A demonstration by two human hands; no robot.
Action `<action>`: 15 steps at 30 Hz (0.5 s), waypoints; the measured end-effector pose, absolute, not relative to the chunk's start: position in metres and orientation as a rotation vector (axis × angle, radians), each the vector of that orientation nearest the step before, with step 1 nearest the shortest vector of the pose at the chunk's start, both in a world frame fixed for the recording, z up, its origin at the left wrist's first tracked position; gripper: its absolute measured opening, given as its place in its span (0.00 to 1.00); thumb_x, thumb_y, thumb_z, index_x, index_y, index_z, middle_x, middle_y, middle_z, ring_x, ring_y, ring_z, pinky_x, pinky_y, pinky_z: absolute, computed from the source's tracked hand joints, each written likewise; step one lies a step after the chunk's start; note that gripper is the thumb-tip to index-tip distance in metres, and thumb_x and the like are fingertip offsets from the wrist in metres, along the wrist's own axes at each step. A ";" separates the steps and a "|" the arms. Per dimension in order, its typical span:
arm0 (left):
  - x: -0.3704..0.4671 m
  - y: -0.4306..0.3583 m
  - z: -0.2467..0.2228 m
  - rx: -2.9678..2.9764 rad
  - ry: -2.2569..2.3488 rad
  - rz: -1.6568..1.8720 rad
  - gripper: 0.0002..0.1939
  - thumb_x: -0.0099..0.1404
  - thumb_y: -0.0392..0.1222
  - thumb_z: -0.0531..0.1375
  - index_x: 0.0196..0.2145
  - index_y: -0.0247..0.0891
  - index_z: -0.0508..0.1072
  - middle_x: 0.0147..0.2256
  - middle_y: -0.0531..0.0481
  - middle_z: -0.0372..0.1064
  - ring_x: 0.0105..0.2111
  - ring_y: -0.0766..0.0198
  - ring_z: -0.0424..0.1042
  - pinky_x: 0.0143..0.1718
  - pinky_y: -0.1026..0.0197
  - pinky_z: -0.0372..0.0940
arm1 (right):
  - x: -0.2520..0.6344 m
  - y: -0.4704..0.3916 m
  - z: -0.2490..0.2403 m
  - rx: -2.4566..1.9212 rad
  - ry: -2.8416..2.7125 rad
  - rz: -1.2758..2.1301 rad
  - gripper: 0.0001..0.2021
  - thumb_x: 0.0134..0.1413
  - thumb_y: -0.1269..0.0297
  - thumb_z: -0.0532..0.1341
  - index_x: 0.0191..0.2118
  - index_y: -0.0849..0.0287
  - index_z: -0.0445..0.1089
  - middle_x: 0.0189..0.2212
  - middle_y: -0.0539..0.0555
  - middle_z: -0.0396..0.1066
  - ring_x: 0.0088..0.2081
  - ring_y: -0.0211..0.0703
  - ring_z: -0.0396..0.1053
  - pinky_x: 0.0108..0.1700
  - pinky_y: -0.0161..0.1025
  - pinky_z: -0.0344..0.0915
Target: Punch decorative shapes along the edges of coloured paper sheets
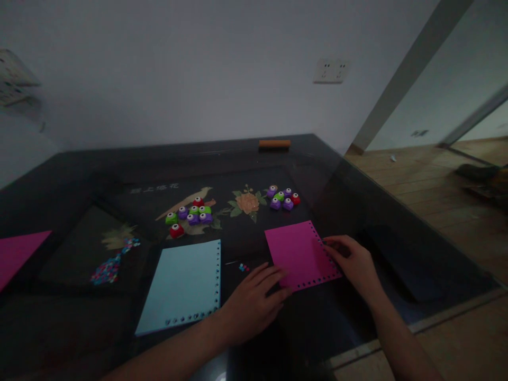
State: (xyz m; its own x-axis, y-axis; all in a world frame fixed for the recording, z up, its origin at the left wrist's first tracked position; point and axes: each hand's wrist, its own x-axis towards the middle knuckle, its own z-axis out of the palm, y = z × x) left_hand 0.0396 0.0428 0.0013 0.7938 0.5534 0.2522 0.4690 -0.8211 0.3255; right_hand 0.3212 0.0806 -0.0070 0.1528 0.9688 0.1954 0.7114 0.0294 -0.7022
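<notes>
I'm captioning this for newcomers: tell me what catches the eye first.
The vivid pink sheet between the left hand and the right hand stands out first against the dark table. A pale blue sheet lies to its left. Beyond both sit two clusters of red, green and purple pieces with white tops.

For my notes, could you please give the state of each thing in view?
Near pink sheet: flat, holed
Blue sheet: flat, holed
Other pink sheet: flat, partly out of view
Confetti: loose
Coloured pieces: in two clusters
Brown cylinder: on its side
Wall socket: nothing plugged in
Left hand: open
Right hand: fingers curled, grip unclear
</notes>
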 end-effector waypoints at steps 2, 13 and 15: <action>0.039 0.042 0.002 2.742 0.694 0.467 0.18 0.66 0.39 0.52 0.54 0.43 0.64 0.56 0.43 0.62 0.59 0.57 0.56 0.59 0.49 0.54 | 0.321 0.080 -0.007 -1.722 -1.651 0.463 0.09 0.47 0.61 0.60 0.34 0.57 0.73 0.32 0.55 0.71 0.33 0.46 0.67 0.33 0.41 0.63; 0.038 0.041 -0.003 2.714 0.651 0.363 0.20 0.67 0.43 0.52 0.56 0.39 0.62 0.57 0.42 0.60 0.60 0.55 0.53 0.59 0.51 0.54 | 0.320 0.082 -0.008 -1.735 -1.740 0.443 0.08 0.48 0.64 0.59 0.35 0.57 0.72 0.34 0.55 0.70 0.33 0.45 0.66 0.31 0.41 0.62; 0.038 0.040 -0.002 2.716 0.658 0.365 0.20 0.67 0.42 0.52 0.55 0.38 0.62 0.57 0.41 0.60 0.60 0.55 0.54 0.59 0.51 0.55 | 0.320 0.082 -0.010 -1.731 -1.745 0.431 0.08 0.48 0.64 0.59 0.35 0.57 0.72 0.34 0.55 0.70 0.33 0.45 0.66 0.31 0.41 0.62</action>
